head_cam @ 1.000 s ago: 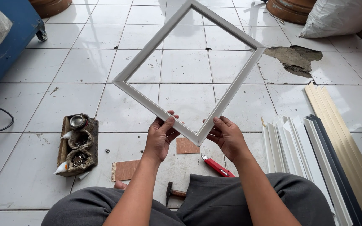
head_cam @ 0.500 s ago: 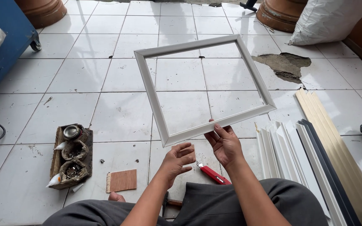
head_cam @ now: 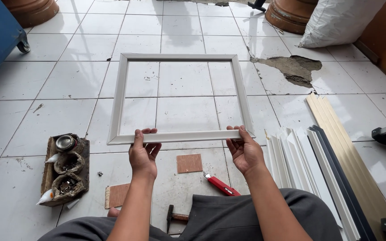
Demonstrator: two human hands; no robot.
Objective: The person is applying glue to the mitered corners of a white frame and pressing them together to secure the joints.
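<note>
Frame (head_cam: pixel 180 96), white and rectangular, is hovering level above the tiled floor (head_cam: pixel 32 80), gripped along its near rail. Left hand (head_cam: pixel 143 154) is clasping that rail near the left corner; right hand (head_cam: pixel 244 151) is pinching it at the right corner. Below are lying a red cutter (head_cam: pixel 222 185), hammer (head_cam: pixel 175 218), and brown board (head_cam: pixel 189 163); moulding strips (head_cam: pixel 318 165) are stacked to the right.

One white frame (head_cam: pixel 180 96), two hands on it. On the floor: two brown square pieces (head_cam: pixel 189 163), one red cutter (head_cam: pixel 222 185), one hammer (head_cam: pixel 177 218). Far off, two clay pots (head_cam: pixel 291 13), one white sack (head_cam: pixel 340 20).
</note>
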